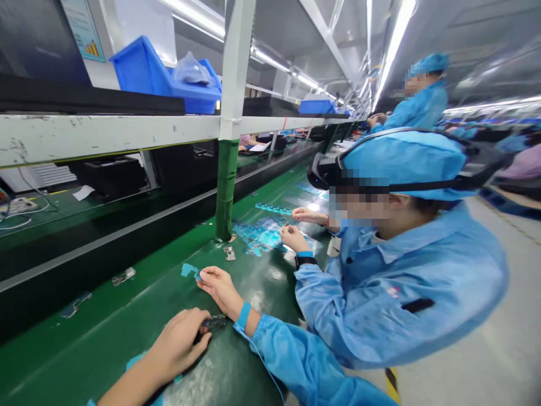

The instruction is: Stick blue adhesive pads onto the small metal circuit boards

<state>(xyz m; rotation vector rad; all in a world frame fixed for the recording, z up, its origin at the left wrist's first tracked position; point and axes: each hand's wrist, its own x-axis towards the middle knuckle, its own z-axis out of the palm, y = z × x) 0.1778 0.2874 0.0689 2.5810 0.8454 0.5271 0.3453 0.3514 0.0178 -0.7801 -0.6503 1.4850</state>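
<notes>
While the left hand (177, 344) curls closed around a small dark metal bracket (214, 321) over the green bench mat (105, 344), the right hand's fingertips (201, 274) pinch a teal film scrap (189, 271); both seem light, the film flimsy, best taken by its edge.

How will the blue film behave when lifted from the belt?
The film looks very thin, so probably light and floppy. Lying flat on the glossy belt, it likely won't roll, but may cling and need peeling.

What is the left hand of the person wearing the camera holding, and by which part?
The left hand grips a small dark metal part by its near end; the far end sticks out.
</notes>
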